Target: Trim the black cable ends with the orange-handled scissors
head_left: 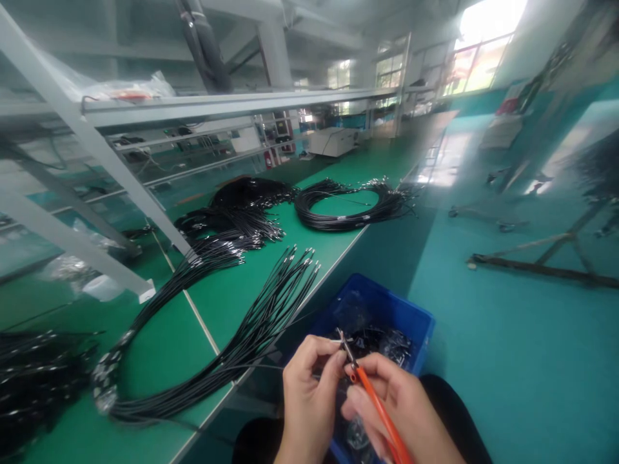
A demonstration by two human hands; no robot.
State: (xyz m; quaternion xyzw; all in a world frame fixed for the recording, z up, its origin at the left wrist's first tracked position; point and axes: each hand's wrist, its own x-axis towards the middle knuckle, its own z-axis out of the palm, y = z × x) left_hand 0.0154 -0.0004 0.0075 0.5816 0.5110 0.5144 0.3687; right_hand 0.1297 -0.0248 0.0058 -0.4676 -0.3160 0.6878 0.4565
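Note:
My left hand (309, 390) pinches the end of a thin black cable (264, 366), which trails left to the bundle on the bench. A small pale tip shows at its fingertips. My right hand (399, 399) is wrapped round orange-handled pliers (374, 403). Their narrow metal jaws reach the pale tip beside my left thumb; whether they are closed on it I cannot tell. On the bench, a large curved bundle of black cables (169, 403) lies to the left, with its loose ends fanned out. Below my hands stands a blue bin (418, 316) holding clear bags and dark pieces.
Another coiled cable bundle (333, 222) and dark cable heaps (251, 193) lie farther along the green bench (193, 322). A white shelf frame (120, 174) rises from it on the left. A wheeled stand (541, 261) is on the floor to the right.

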